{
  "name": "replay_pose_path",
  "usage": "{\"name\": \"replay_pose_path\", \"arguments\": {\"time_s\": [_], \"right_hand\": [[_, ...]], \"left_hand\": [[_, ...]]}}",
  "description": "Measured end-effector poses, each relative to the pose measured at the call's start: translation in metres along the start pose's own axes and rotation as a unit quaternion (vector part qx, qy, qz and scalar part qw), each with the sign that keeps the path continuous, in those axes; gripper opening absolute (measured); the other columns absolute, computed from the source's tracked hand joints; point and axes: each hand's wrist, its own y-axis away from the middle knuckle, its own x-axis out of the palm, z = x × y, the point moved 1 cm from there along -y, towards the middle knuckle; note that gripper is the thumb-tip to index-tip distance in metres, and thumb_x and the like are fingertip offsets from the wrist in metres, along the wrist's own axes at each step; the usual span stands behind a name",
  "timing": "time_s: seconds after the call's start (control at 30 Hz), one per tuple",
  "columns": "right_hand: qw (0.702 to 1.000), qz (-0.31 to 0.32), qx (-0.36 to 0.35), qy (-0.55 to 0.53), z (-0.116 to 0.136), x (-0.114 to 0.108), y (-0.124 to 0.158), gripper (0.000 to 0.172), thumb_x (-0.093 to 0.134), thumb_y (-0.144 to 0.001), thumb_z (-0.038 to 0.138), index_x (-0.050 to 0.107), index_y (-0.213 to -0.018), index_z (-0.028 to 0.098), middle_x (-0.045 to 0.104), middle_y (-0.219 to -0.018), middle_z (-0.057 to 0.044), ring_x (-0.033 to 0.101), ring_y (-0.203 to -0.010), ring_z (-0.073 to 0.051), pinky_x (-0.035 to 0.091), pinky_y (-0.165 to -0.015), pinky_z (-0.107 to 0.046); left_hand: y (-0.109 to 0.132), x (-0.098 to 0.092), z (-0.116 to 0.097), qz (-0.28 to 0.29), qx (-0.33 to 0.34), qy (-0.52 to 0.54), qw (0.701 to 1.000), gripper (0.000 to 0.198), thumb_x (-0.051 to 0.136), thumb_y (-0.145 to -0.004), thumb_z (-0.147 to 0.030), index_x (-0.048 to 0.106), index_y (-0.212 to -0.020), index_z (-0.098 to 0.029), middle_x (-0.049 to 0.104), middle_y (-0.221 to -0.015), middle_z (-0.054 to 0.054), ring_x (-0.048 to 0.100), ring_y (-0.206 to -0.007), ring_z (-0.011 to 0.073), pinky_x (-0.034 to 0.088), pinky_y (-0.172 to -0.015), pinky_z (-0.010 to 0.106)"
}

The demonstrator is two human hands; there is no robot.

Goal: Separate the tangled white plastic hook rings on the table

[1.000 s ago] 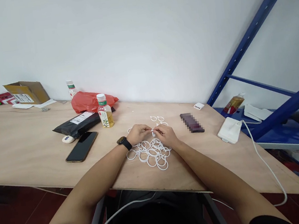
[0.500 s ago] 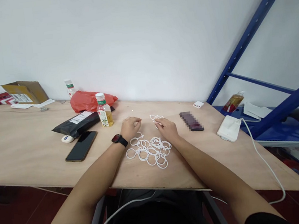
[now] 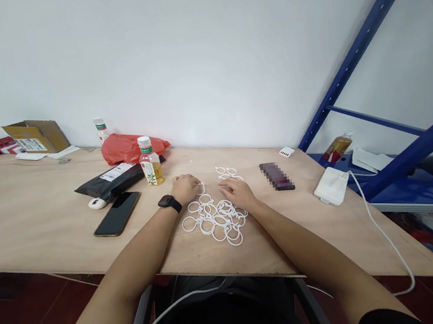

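White rings (image 3: 225,206), thin, with little tabs, lie in a loose, overlapping heap toward the near edge of the wooden table (image 3: 49,214). Left hand (image 3: 186,189), at the heap's far left: narrow pinch, single ring (image 3: 204,188) at the fingertips, looks held. Right hand (image 3: 238,193), at the heap's far right: fingers bent inward, no ring seen in them; from where I stand, can't tell if it holds anything. Far group of rings (image 3: 226,171) lies just beyond the right hand, partly covered by it. Step in hand seems to be singling out one ring. To do it well: pinch the rim close to the tab, lift straight up so neighbours don't snag, don't let the right hand drag the heap, leave the far group undisturbed.
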Motion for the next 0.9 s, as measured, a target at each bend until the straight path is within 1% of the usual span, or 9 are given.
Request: {"name": "replay_pose_path", "arguments": {"time_s": [0.07, 0.13, 0.3, 0.43, 0.5, 0.6, 0.77, 0.9], "right_hand": [[1.0, -0.017, 0.011, -0.023, 0.003, 0.0, -0.001, 0.022, 0.06, -0.086, 0.027, 0.069, -0.105, 0.023, 0.071, -0.101, -0.006, 0.064, -0.084, -0.018, 0.051, -0.079, -0.032], [0.998, -0.034, 0.019, -0.049, 0.006, -0.001, -0.001, 0.025, 0.059, -0.087, 0.031, 0.068, -0.109, 0.023, 0.071, -0.101, -0.006, 0.064, -0.081, -0.018, 0.051, -0.077, -0.031], [0.993, -0.067, 0.032, -0.09, 0.015, -0.003, -0.001, 0.025, 0.059, -0.088, 0.032, 0.07, -0.107, 0.021, 0.072, -0.093, -0.005, 0.063, -0.072, -0.016, 0.051, -0.072, -0.029], [0.99, -0.068, 0.051, -0.116, 0.018, -0.004, -0.002, 0.022, 0.06, -0.086, 0.03, 0.072, -0.101, 0.02, 0.072, -0.085, -0.004, 0.06, -0.066, -0.014, 0.049, -0.067, -0.028], [0.985, -0.069, 0.075, -0.136, 0.015, -0.004, -0.002, 0.02, 0.062, -0.084, 0.032, 0.072, -0.095, 0.019, 0.071, -0.08, -0.003, 0.059, -0.062, -0.014, 0.048, -0.063, -0.026], [0.978, -0.072, 0.103, -0.166, 0.01, -0.001, -0.001, 0.021, 0.063, -0.083, 0.038, 0.071, -0.086, 0.019, 0.069, -0.073, -0.002, 0.056, -0.057, -0.013, 0.046, -0.057, -0.025], [0.963, -0.071, 0.136, -0.224, 0.005, 0.003, -0.001, 0.024, 0.063, -0.082, 0.042, 0.068, -0.083, 0.019, 0.066, -0.065, -0.001, 0.053, -0.051, -0.013, 0.041, -0.048, -0.024], [0.958, -0.056, 0.136, -0.248, 0.006, 0.003, -0.001, 0.024, 0.063, -0.08, 0.043, 0.066, -0.081, 0.019, 0.065, -0.063, -0.001, 0.054, -0.051, -0.013, 0.042, -0.047, -0.024]], "left_hand": [[0.0, -0.002, -0.008, -0.038, 0.015, 0.034, 0.999, 0.022, 0.055, -0.083, -0.031, 0.076, -0.086, -0.023, 0.072, -0.098, 0.008, 0.059, -0.095, 0.0263, 0.036, -0.088, 0.041], [0.0, -0.003, -0.018, -0.049, 0.039, 0.055, 0.997, 0.023, 0.055, -0.087, -0.034, 0.075, -0.089, -0.024, 0.072, -0.099, 0.007, 0.058, -0.096, 0.025, 0.034, -0.09, 0.041], [0.006, -0.001, -0.04, -0.025, 0.114, 0.069, 0.991, 0.025, 0.051, -0.091, -0.036, 0.074, -0.099, -0.026, 0.071, -0.102, 0.006, 0.057, -0.098, 0.0228, 0.029, -0.093, 0.042], [0.009, 0.002, -0.047, -0.009, 0.151, 0.071, 0.986, 0.029, 0.045, -0.095, -0.033, 0.07, -0.108, -0.026, 0.07, -0.106, 0.006, 0.057, -0.1, 0.0221, 0.028, -0.093, 0.042], [0.009, 0.002, -0.048, -0.011, 0.155, 0.076, 0.985, 0.03, 0.044, -0.096, -0.032, 0.068, -0.112, -0.026, 0.069, -0.11, 0.007, 0.057, -0.102, 0.0221, 0.028, -0.094, 0.042], [0.01, 0.001, -0.048, -0.032, 0.149, 0.093, 0.984, 0.03, 0.049, -0.093, -0.034, 0.067, -0.115, -0.024, 0.068, -0.114, 0.008, 0.056, -0.107, 0.0226, 0.028, -0.097, 0.042], [0.011, -0.002, -0.052, -0.055, 0.147, 0.134, 0.978, 0.025, 0.058, -0.088, -0.04, 0.071, -0.103, -0.024, 0.07, -0.112, 0.006, 0.058, -0.107, 0.0215, 0.029, -0.1, 0.042], [0.011, 0.0, -0.054, -0.055, 0.142, 0.153, 0.976, 0.022, 0.061, -0.087, -0.039, 0.072, -0.097, -0.025, 0.071, -0.109, 0.005, 0.059, -0.105, 0.0208, 0.03, -0.1, 0.042]]}}
